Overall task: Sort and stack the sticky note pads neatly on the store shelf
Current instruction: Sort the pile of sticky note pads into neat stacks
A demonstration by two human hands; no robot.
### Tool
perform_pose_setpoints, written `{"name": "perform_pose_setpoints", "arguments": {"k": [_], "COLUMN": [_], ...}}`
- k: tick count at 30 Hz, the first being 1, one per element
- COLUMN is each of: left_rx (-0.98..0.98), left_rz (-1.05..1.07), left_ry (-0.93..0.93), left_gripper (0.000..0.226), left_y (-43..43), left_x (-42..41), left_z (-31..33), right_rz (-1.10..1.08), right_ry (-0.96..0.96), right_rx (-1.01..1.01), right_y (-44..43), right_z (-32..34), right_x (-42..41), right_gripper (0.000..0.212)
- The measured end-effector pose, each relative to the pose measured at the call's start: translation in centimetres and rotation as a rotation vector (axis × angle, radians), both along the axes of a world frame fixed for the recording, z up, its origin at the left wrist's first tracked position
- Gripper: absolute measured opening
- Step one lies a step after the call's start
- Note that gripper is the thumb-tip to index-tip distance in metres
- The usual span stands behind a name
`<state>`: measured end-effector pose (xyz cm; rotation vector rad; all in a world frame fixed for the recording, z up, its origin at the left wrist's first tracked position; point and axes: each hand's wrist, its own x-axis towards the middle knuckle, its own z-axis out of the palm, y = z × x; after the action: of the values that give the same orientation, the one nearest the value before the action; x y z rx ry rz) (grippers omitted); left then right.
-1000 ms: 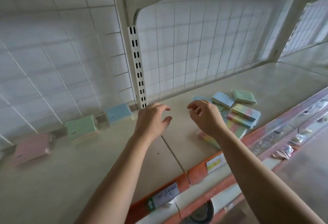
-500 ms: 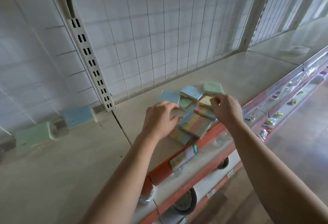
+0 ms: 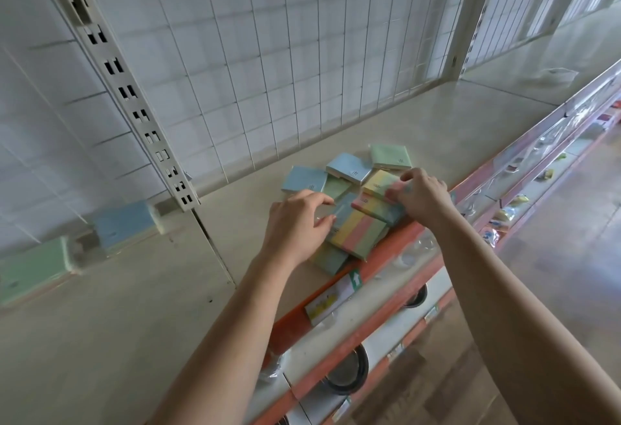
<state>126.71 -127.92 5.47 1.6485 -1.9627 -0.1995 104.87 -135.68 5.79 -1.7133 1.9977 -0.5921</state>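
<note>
You've closed on the pile (image 3: pixel 358 238) at the shelf's (image 3: pixel 437 122) front edge — right hand (image 3: pixel 425 197) pinches a striped pad (image 3: pixel 378 183), left hand (image 3: pixel 299 222) grips a grey-blue pad (image 3: pixel 345 211).

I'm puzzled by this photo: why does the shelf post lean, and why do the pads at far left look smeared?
Head view: the wide-angle lens tilts the slotted post and stretches the edges, so the blue pad and green pad there blur; the striped pad mid-frame is sharp; light is soft, shadows faint.
</note>
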Motion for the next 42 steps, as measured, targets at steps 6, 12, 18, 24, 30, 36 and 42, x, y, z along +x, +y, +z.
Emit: {"name": "perform_pose_setpoints", "arguments": {"k": [6,12,18,24,30,36,42], "left_rx": [0.013,0.08,0.225,0.299,0.409,0.394,0.242], "left_rz": [0.004,-0.003,-0.006,0.01,0.012,-0.005,-0.013], "left_ry": [0.012,-0.037,-0.212,-0.071,0.012,0.224,0.317], "left_gripper": [0.029,0.039,0.074,0.086,0.082,0.075,0.05], "left_y": [0.3,0.2,0.0,-0.2,-0.4,0.1,1.7], "left_x": [0.0,-0.3,-1.2,-2.0,-2.5,-2.3,-0.8], "left_z": [-0.2,-0.1,-0.2,0.3,1.0,1.3,0.6], "right_rz": [-0.019,-0.029,-0.057,-0.071,-0.085,-0.073,-0.037], "right_ry": [-0.128,-0.186,-0.321,-0.347,-0.355,-0.396,-0.487], "right_rx": [-0.092,-0.204,-0.368,-0.435,-0.45,-0.443,-0.417], "right_y": [0.7,1.6,2.2,3.1,3.7,3.9,3.9], "right_z": [0.2,1.0,1.0,0.9,0.6,1.0,1.2], "right_x": [-0.1,0.3,0.1,-0.4,-0.4,0.1,1.6], "right_gripper": [0.071,0.066,0.035,0.029,0.026,0.024,0.033]}}
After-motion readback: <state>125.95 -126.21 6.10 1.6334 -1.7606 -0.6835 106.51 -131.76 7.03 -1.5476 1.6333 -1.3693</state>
